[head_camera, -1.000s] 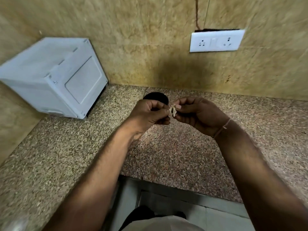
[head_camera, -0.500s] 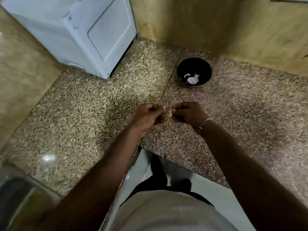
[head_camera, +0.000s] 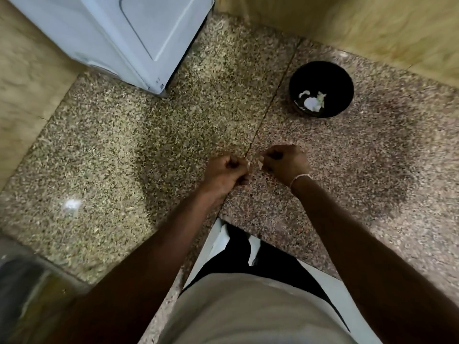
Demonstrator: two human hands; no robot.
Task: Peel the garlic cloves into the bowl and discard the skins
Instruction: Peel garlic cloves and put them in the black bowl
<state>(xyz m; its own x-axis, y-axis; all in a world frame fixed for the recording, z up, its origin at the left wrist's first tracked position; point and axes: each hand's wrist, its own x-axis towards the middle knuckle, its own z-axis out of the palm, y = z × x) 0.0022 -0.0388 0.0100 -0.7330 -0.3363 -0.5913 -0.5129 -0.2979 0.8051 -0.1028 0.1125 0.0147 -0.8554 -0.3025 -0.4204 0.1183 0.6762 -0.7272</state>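
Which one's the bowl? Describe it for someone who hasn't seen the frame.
Start at the white appliance in the counter's back corner and look right, past the seam. The bowl stands near the wall: round, black, the only vessel there, with pale garlic bits inside.

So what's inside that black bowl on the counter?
The black bowl holds a few pale pieces, seemingly garlic or skin, lying toward its near side. Blur hides which. The rest of the inside looks dark and bare; the near wall hides a strip of the bottom.
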